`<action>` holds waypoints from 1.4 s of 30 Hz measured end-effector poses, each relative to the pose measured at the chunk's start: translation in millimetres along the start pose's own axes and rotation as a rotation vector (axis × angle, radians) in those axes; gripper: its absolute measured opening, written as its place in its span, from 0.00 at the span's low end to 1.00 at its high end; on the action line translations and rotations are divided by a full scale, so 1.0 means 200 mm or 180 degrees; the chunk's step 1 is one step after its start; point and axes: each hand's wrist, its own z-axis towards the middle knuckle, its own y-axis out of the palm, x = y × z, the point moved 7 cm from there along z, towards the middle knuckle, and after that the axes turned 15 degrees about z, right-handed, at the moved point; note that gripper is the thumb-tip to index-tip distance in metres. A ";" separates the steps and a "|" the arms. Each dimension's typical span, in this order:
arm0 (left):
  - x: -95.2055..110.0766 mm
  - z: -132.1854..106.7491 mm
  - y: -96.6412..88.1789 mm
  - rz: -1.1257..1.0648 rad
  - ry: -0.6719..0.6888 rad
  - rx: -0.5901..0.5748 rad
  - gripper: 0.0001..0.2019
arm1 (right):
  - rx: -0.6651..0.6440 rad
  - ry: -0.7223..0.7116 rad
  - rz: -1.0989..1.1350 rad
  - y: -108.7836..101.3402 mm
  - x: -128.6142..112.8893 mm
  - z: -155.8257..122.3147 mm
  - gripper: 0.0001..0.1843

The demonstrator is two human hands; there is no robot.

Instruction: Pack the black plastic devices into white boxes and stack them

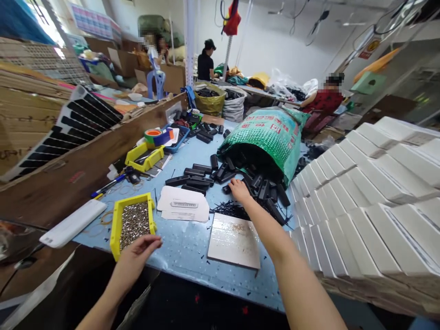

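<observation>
My left hand (136, 254) is by the near right corner of a yellow tray (114, 229) of small shiny metal pieces (134, 223). Its thumb and fingertips are pinched together; what is between them, if anything, is too small to make out. Farther forward, my right hand (241, 190) closes its fingers on one black plastic case (227, 189) at the edge of a loose pile. Black cases (264, 189) spill from the mouth of a green woven sack (264, 140). Thin black strips (231, 208) lie below my right hand, beside a white board (233, 243).
White boxes (364, 206) are stacked high on the right. A printed paper (184, 204) lies mid-table. At left are a second yellow tray (145, 158), tape rolls (158, 136), a long white box (74, 224) and a wooden ledge (79, 169). People work in the background.
</observation>
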 end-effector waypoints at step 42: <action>0.43 -0.11 0.74 -0.1497 0.0248 -0.1076 0.15 | 0.2673 0.0718 0.5931 0.05 -0.35 -0.94 0.15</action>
